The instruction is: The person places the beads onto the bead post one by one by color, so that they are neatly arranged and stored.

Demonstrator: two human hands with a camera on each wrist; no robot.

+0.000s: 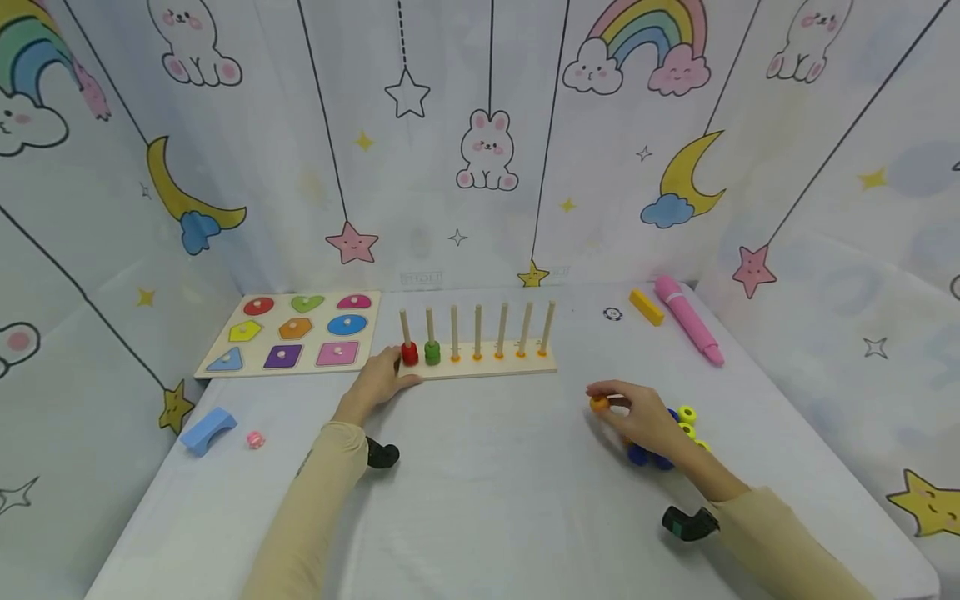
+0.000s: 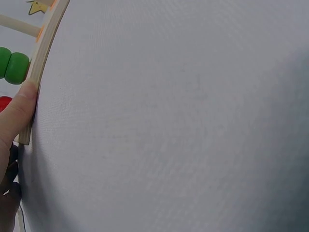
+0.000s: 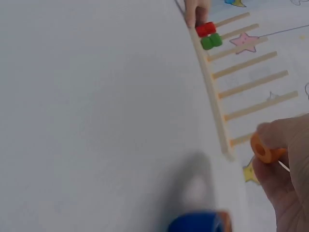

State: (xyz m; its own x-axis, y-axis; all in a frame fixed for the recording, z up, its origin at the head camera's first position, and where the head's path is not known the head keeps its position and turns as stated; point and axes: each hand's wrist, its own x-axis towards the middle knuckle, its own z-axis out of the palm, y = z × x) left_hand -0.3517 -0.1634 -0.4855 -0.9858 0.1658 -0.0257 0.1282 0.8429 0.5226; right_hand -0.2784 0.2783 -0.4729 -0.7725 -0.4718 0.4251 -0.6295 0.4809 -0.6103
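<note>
My left hand (image 1: 378,379) holds the left end of a wooden peg board (image 1: 487,372), its thumb (image 2: 24,99) against the front edge of the base. Red beads (image 1: 408,354) sit on the leftmost peg and green beads (image 1: 432,353) on the one beside it; the other pegs bear no stacked beads. To the right of the board, my right hand (image 1: 641,417) pinches an orange bead (image 3: 263,150) between thumb and fingers, above the table. Blue beads (image 1: 637,455) and yellow beads (image 1: 687,413) lie below and behind this hand, which partly hides them.
A shape puzzle board (image 1: 253,358) lies at the back left. Nearer, there are a blue arch block (image 1: 202,429) and a small pink piece (image 1: 256,439). Back right hold a yellow block (image 1: 647,307), a thick pink marker (image 1: 688,321) and a round patterned chip (image 1: 612,314).
</note>
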